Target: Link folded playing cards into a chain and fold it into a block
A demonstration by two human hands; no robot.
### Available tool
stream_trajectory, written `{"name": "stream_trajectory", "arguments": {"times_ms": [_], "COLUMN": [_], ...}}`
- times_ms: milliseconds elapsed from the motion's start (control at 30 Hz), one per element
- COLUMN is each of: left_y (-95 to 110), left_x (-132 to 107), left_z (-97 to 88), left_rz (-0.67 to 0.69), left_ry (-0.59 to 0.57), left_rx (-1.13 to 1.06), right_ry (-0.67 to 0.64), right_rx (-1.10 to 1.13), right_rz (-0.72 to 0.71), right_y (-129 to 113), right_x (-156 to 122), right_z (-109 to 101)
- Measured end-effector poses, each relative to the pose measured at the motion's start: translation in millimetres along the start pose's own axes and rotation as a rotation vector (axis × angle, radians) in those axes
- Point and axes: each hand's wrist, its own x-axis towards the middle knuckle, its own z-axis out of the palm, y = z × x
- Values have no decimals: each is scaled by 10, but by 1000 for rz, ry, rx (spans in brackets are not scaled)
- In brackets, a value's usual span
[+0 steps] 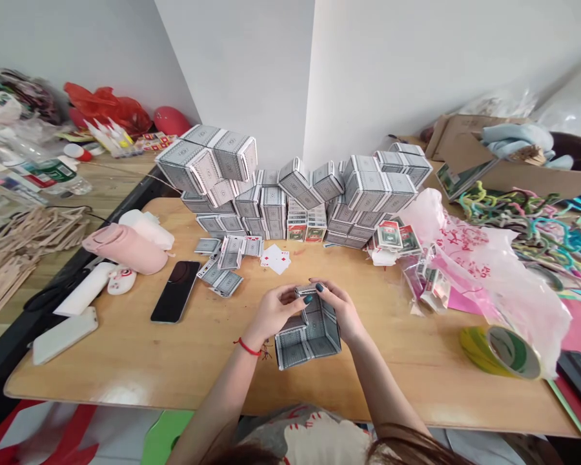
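Note:
Both my hands are on a hollow block folded from playing cards point(307, 342), near the middle of the table's front. My left hand point(283, 307), with a red string on its wrist, grips the block's upper left, thumb on top. On the upper right side, my right hand point(339, 307) has its fingers wrapped round the edge. The block's cards show grey patterned backs, and its near side looks open. Just beyond my hands lie two loose playing cards point(275, 258), faces up. Left of those are several folded card pieces point(223, 281).
Stacked card cubes point(271, 206) line the table's back against the wall. On the left lie a black phone point(175, 290), a pink bottle point(126, 248) and a white power bank point(65, 336). Card boxes point(390, 236), a plastic bag point(484, 265) and a tape roll point(501, 352) occupy the right.

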Motion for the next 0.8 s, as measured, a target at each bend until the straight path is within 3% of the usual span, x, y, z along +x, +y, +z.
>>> {"name": "stream_trajectory", "arguments": {"times_ms": [200, 433, 500, 700, 800], "left_y": [-39, 19, -7, -207, -223], "left_x": [14, -46, -88, -81, -39], "left_z": [-6, -209, -220, -128, -144], "left_rz": [-8, -79, -65, -68, -48], "left_ry": [-34, -3, 57, 254, 252], "left_rx": [13, 114, 136, 189, 176], "right_ry": [20, 276, 323, 255, 229], "right_rx": [7, -61, -79, -253, -324], "right_rz": [-35, -86, -119, -197, -236], "right_y": [51, 202, 250, 239, 162], "right_x": [16, 144, 159, 111, 94], "right_z": [12, -121, -152, -99, -105]}}
